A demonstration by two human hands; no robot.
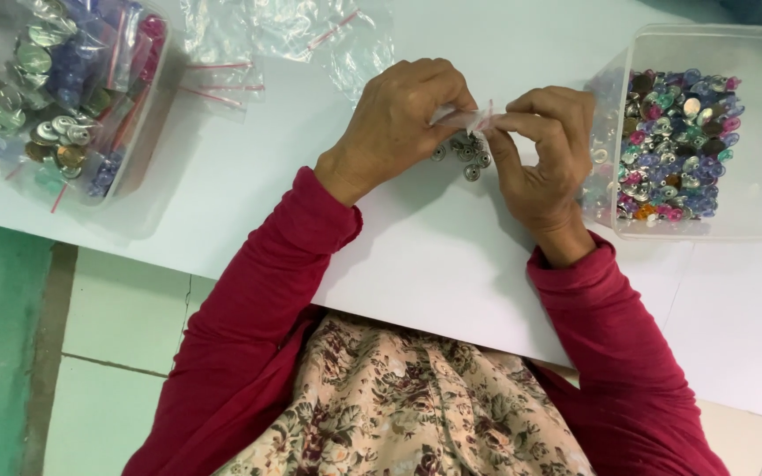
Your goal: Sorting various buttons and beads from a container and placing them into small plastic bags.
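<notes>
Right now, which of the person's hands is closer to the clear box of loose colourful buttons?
The right hand. It pinches a small clear bag just beside the clear box of loose buttons. The left hand holds the same bag from the far side, farther from that box.

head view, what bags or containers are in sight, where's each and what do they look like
Small clear bag: pinched by left hand and right hand, holds silvery round pieces.
Clear tub: table's right side, rectangular, loose purple, pink and silver pieces.
Second clear tub: top left, filled bags inside.
Empty bags: top centre, clear with red strips.
</notes>
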